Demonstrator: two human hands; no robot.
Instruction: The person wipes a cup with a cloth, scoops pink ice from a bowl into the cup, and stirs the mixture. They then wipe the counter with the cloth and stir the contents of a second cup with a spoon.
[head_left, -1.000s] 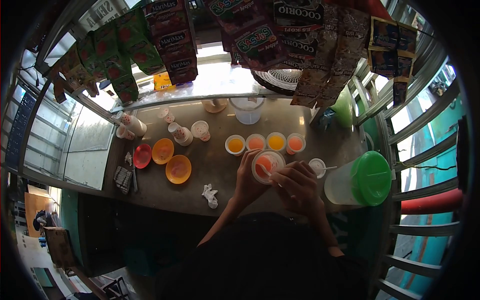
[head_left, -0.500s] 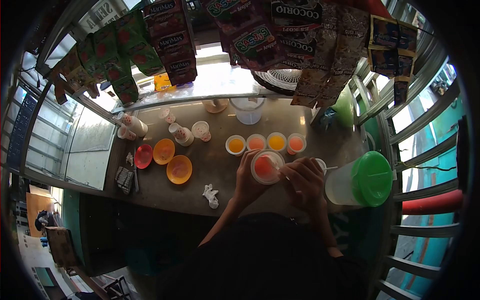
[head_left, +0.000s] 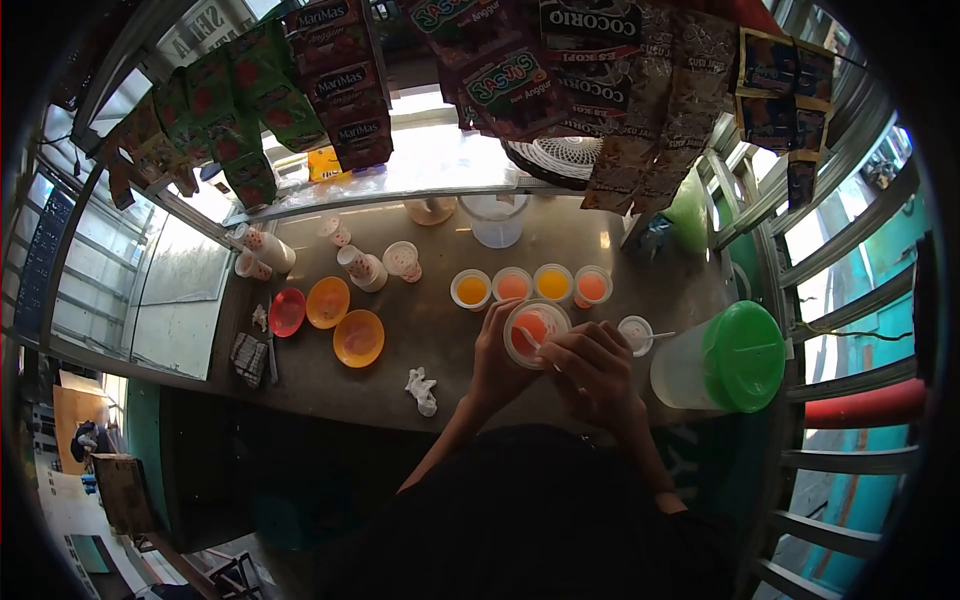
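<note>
Cup (head_left: 535, 330) of orange drink, gripped by left hand (head_left: 493, 362); right hand (head_left: 592, 372) pinched round a spoon (head_left: 531, 339) dipped inside. Four filled cups (head_left: 530, 285) lined up behind on bench (head_left: 440, 340).

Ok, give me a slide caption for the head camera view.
Left hand steadies a cup of orange drink while the right hand stirs with a spoon on the counter.

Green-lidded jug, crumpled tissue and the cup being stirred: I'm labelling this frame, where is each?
Green-lidded jug (head_left: 742, 357): head view, on its green lid.
Crumpled tissue (head_left: 422, 390): head view, its middle.
Cup being stirred (head_left: 533, 327): head view, on the orange drink inside.
</note>
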